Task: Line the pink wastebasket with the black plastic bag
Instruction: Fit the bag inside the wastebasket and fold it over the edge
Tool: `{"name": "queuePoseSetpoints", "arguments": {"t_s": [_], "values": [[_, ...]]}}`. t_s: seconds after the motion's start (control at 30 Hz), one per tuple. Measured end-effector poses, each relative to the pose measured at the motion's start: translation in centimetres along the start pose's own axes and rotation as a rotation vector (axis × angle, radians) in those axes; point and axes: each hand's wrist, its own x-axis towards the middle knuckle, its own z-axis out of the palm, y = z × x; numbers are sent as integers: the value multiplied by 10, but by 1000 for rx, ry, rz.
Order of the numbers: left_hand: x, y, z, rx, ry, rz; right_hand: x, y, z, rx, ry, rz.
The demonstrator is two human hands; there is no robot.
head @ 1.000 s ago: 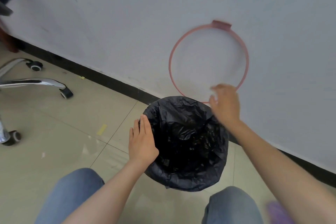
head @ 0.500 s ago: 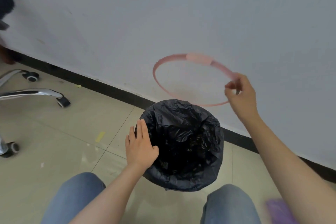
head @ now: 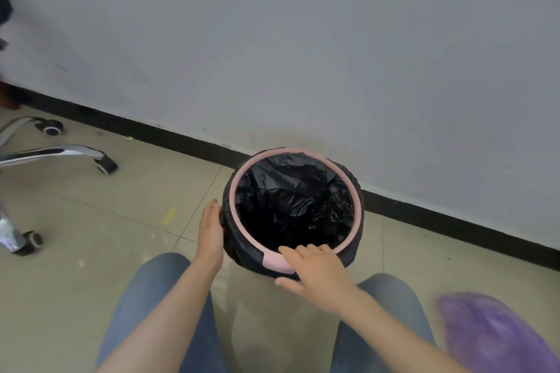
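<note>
The wastebasket stands on the floor by the wall, its body hidden under the black plastic bag [head: 295, 206], which fills the inside and drapes over the outside. A pink ring [head: 232, 191] lies on top of the rim, over the bag. My left hand [head: 210, 228] rests flat against the basket's left side, fingers straight. My right hand [head: 315, 269] lies on the near part of the ring beside its wide pink tab [head: 277, 263], fingers spread on top and thumb under the edge.
A white wall with a black baseboard [head: 454, 215] runs right behind the basket. An office chair's chrome legs and casters [head: 104, 163] stand at the left. My knees in blue jeans [head: 157, 297] are below the basket. A blurred purple thing [head: 491, 333] lies at the lower right.
My right hand brought the pink ring down from in front of the wall and set it on the basket's rim over the bag. My left hand stayed on the basket's left side.
</note>
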Motion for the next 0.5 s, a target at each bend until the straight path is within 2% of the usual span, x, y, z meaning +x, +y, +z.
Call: {"name": "queuePoseSetpoints", "arguments": {"t_s": [0.1, 0.2, 0.3, 0.4, 0.5], "values": [[-5, 0, -2, 75, 5, 29, 7, -5, 17, -114, 36, -2], [-8, 0, -5, 58, 0, 54, 9, -6, 24, -112, 91, 17], [-14, -1, -6, 187, 9, 166, 19, 0, 24, -79, 121, 58], [-19, -6, -1, 560, 1, 378, 40, 17, 13, -51, 87, 169], [-12, -13, 9, 1098, -120, 734, 56, 34, 1, 67, 51, 180]]}}
